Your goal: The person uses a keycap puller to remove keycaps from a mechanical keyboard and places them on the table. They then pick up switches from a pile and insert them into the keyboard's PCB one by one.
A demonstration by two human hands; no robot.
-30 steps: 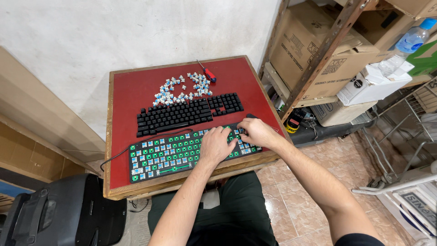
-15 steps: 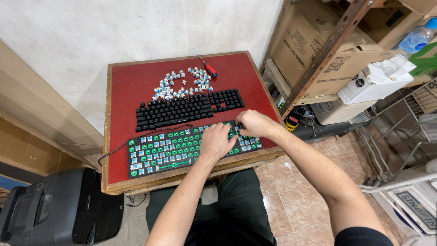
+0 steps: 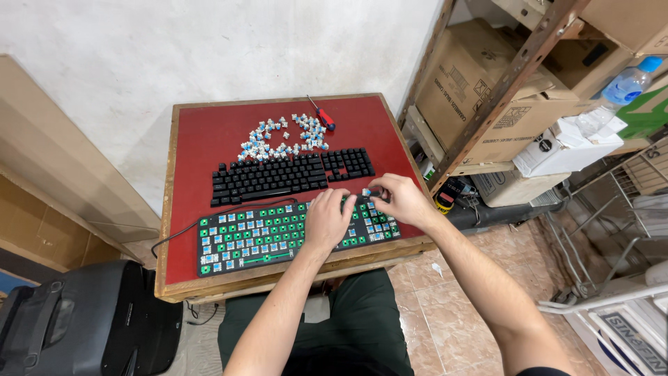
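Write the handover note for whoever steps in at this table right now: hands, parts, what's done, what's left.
Left hand: flat on the stripped keyboard, right of its middle, holding nothing visible.
Right hand: at that board's upper right corner, fingertips pinching a small dark piece; what it is cannot be told.
Parts: the stripped keyboard, green plate with blue switches exposed, lies nearest the front edge. Behind it lies the black keyboard part. Behind that, a pile of loose switches and a red-handled screwdriver.
Done: keycaps are off the front board; many switches lie loose.
Left: most switches remain seated in the green plate.
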